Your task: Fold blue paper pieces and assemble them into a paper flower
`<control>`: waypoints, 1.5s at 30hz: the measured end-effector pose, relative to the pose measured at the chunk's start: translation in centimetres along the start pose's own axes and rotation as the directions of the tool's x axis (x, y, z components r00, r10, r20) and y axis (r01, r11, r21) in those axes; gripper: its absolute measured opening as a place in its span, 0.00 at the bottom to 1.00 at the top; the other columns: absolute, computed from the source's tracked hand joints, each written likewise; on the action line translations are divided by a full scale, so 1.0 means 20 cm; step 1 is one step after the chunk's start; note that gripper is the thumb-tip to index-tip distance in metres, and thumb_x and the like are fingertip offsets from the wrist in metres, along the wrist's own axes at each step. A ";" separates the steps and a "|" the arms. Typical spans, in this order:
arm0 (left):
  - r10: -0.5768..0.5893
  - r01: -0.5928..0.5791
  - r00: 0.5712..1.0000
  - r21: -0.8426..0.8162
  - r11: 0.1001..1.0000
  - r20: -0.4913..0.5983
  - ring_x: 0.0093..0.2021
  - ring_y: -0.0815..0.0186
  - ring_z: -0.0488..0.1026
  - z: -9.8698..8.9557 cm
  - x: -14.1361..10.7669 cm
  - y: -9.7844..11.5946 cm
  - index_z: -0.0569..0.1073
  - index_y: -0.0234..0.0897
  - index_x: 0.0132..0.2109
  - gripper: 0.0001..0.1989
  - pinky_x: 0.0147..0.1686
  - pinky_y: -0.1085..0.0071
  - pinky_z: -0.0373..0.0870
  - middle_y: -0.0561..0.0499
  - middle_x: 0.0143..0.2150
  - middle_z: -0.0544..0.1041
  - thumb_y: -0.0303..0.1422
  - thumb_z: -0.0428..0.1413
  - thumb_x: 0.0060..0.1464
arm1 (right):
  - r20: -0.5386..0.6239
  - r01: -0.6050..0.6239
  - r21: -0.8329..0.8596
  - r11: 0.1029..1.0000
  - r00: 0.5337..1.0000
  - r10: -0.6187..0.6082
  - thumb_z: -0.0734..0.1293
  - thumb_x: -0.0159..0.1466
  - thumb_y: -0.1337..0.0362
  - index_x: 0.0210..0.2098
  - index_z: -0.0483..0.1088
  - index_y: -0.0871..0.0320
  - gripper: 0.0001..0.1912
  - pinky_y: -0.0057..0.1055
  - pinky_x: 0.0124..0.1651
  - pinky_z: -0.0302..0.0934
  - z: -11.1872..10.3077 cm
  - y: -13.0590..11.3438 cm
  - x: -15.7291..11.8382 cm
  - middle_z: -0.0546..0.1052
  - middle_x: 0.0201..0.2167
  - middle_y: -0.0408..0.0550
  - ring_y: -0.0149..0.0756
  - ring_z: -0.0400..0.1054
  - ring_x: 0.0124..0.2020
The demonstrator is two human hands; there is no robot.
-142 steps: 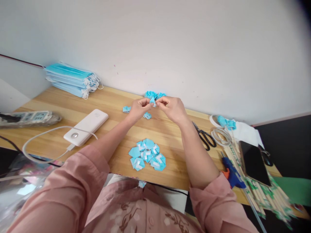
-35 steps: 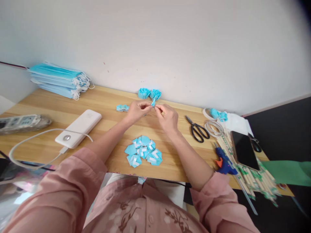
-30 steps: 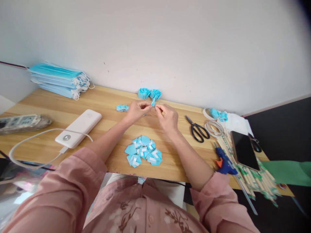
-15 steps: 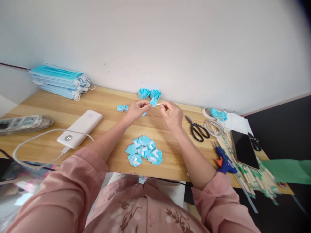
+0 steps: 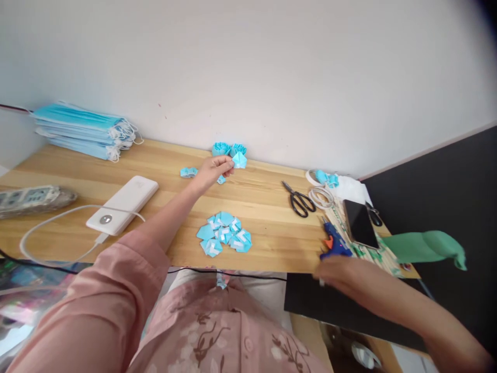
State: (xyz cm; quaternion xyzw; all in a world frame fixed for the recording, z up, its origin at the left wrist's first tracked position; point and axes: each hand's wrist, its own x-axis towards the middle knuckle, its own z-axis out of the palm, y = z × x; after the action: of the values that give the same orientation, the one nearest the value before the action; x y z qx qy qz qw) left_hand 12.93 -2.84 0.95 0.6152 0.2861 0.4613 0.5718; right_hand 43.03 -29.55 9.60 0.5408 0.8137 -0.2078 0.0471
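Between the thumb and fingers of my left hand (image 5: 214, 168) is a folded light-blue piece (image 5: 239, 160), held up in front of two crinkled blue paper flowers (image 5: 221, 149) by the wall. My right hand (image 5: 334, 270) is at the table's front edge beside the blue glue gun (image 5: 334, 239). Its fingers are blurred and partly hidden, and a small white bit (image 5: 321, 282) shows just below them. A cluster of blue folded pieces with white strips (image 5: 224, 234) lies on the table in front of me. More small blue pieces (image 5: 188, 172) lie near my left wrist.
At left are stacked blue face masks (image 5: 79, 129), a white power bank (image 5: 122, 204) with a cable, and a wrapped power strip (image 5: 37, 199). To the right lie black-handled scissors (image 5: 298, 199), a wire coil (image 5: 321, 197), a phone (image 5: 360, 223), wrapped sticks (image 5: 376, 259) and a green roll (image 5: 423, 247).
My right hand has left the folded piece, taking the white strip away, and swung right and down to the table's front edge. My left hand still holds the piece. The view has turned slightly right.
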 end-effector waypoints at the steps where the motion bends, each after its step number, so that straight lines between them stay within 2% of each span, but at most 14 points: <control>1: -0.001 0.001 1.000 0.017 1.000 0.031 0.25 0.72 0.65 0.01 0.00 0.02 0.72 0.35 0.27 0.21 0.29 0.75 0.64 0.53 0.24 0.73 0.50 0.64 0.45 | -0.153 -0.002 -0.028 1.000 0.988 -0.003 0.58 0.70 0.62 0.42 0.79 0.53 0.17 0.34 0.44 0.70 0.00 0.01 0.02 0.83 0.43 0.51 0.41 0.78 0.44; 4: 0.004 -0.013 0.992 0.075 0.997 0.129 0.26 0.72 0.66 0.04 0.00 0.07 0.73 0.35 0.27 0.22 0.29 0.74 0.64 0.52 0.25 0.73 0.51 0.64 0.46 | -0.510 -0.084 0.037 0.996 0.855 0.091 0.59 0.69 0.61 0.53 0.75 0.52 0.18 0.40 0.56 0.67 -0.05 0.02 0.20 0.80 0.52 0.51 0.44 0.74 0.55; 7: -0.002 -0.024 0.980 0.129 0.991 0.197 0.26 0.72 0.67 0.07 0.00 0.13 0.74 0.34 0.28 0.20 0.28 0.74 0.65 0.51 0.25 0.74 0.49 0.63 0.47 | -0.660 -0.036 0.182 0.983 0.736 0.149 0.60 0.66 0.64 0.37 0.78 0.55 0.14 0.37 0.46 0.69 -0.12 -0.01 0.48 0.83 0.38 0.48 0.41 0.78 0.41; 12: 0.004 -0.052 0.972 0.200 0.978 0.234 0.25 0.71 0.67 0.07 -0.01 0.19 0.75 0.34 0.27 0.17 0.28 0.74 0.65 0.51 0.24 0.73 0.45 0.62 0.49 | -0.624 0.153 0.445 0.882 0.760 0.183 0.64 0.64 0.58 0.52 0.75 0.58 0.19 0.36 0.47 0.68 -0.14 -0.04 0.87 0.83 0.39 0.48 0.38 0.77 0.41; 18: -0.014 -0.047 0.973 0.257 0.965 0.231 0.25 0.72 0.66 0.05 0.00 0.18 0.75 0.34 0.27 0.15 0.25 0.75 0.62 0.52 0.23 0.72 0.42 0.61 0.49 | -0.602 0.266 0.544 0.795 0.785 0.149 0.67 0.62 0.53 0.41 0.79 0.60 0.18 0.32 0.43 0.68 -0.17 -0.04 1.05 0.82 0.35 0.47 0.35 0.75 0.37; 22: 0.027 -0.062 0.988 0.233 0.970 0.151 0.25 0.72 0.66 0.02 0.00 0.19 0.74 0.34 0.27 0.14 0.27 0.76 0.63 0.52 0.24 0.72 0.42 0.61 0.48 | -0.633 0.235 0.523 0.819 0.751 0.189 0.60 0.69 0.49 0.47 0.78 0.60 0.23 0.35 0.47 0.70 -0.14 0.11 0.96 0.83 0.38 0.50 0.36 0.77 0.39; 26: 0.020 -0.039 0.997 0.245 0.969 0.079 0.25 0.72 0.65 -0.04 0.00 0.20 0.73 0.34 0.25 0.14 0.27 0.76 0.64 0.52 0.23 0.72 0.40 0.61 0.48 | -0.503 -0.082 0.291 0.953 0.834 0.225 0.58 0.70 0.52 0.43 0.79 0.61 0.23 0.44 0.49 0.71 0.10 0.35 0.71 0.84 0.37 0.54 0.45 0.79 0.41; 28: 0.002 -0.022 0.997 0.251 0.968 0.079 0.24 0.72 0.65 -0.05 0.00 0.19 0.73 0.35 0.25 0.13 0.27 0.76 0.64 0.52 0.23 0.73 0.40 0.61 0.48 | -0.490 -0.154 0.161 0.975 0.845 0.215 0.57 0.71 0.54 0.49 0.77 0.61 0.22 0.49 0.55 0.69 0.24 0.40 0.57 0.82 0.48 0.59 0.48 0.76 0.51; 31: -0.012 -0.015 0.994 0.255 0.967 0.106 0.24 0.72 0.66 -0.04 0.01 0.19 0.74 0.35 0.25 0.12 0.28 0.75 0.64 0.52 0.23 0.73 0.38 0.61 0.49 | -0.456 -0.169 0.009 0.986 0.877 0.154 0.59 0.69 0.56 0.61 0.70 0.62 0.25 0.56 0.69 0.55 0.38 0.33 0.37 0.69 0.64 0.62 0.51 0.63 0.66; 33: -0.017 -0.016 0.992 0.258 0.966 0.126 0.24 0.72 0.66 -0.01 0.02 0.19 0.74 0.34 0.25 0.11 0.28 0.75 0.64 0.52 0.23 0.73 0.37 0.61 0.50 | -0.403 -0.171 0.022 0.985 0.900 0.165 0.58 0.70 0.56 0.61 0.70 0.59 0.25 0.57 0.68 0.56 0.38 0.22 0.23 0.71 0.63 0.60 0.52 0.65 0.65; 36: -0.026 -0.015 0.987 0.258 0.966 0.156 0.24 0.72 0.66 0.03 0.03 0.20 0.75 0.34 0.26 0.11 0.28 0.74 0.64 0.52 0.23 0.73 0.35 0.61 0.51 | -0.127 -0.076 0.242 0.967 0.986 0.110 0.53 0.73 0.56 0.40 0.81 0.51 0.24 0.41 0.54 0.71 0.28 0.09 0.08 0.83 0.47 0.49 0.45 0.76 0.53; 39: -0.016 -0.029 0.985 0.260 0.965 0.169 0.25 0.72 0.67 0.04 0.03 0.22 0.75 0.34 0.26 0.11 0.29 0.74 0.64 0.51 0.23 0.73 0.35 0.61 0.52 | -0.223 -0.170 0.174 0.970 0.953 0.207 0.57 0.71 0.54 0.38 0.80 0.51 0.20 0.39 0.45 0.73 0.19 0.09 0.03 0.84 0.36 0.47 0.44 0.79 0.41; 42: 0.002 -0.050 0.984 0.266 0.963 0.180 0.25 0.72 0.67 0.04 0.01 0.24 0.75 0.34 0.26 0.11 0.29 0.74 0.64 0.52 0.23 0.74 0.35 0.61 0.52 | -0.480 -0.282 -0.001 0.959 0.842 0.247 0.57 0.70 0.56 0.48 0.78 0.52 0.19 0.45 0.53 0.69 0.19 0.20 0.04 0.83 0.45 0.51 0.48 0.76 0.49; 45: 0.010 -0.063 0.981 0.272 0.960 0.192 0.25 0.72 0.67 0.03 0.01 0.25 0.75 0.34 0.26 0.10 0.29 0.75 0.64 0.52 0.24 0.74 0.35 0.61 0.52 | -0.520 -0.379 -0.158 0.912 0.817 0.249 0.58 0.69 0.56 0.61 0.68 0.58 0.25 0.51 0.59 0.65 0.26 0.33 0.00 0.78 0.54 0.59 0.53 0.73 0.55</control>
State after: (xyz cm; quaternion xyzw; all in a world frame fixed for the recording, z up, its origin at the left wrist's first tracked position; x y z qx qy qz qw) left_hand 12.68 -3.92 5.83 0.7352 0.2808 0.3670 0.4958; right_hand 48.20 -29.33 2.90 0.6926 0.7171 0.0525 -0.0575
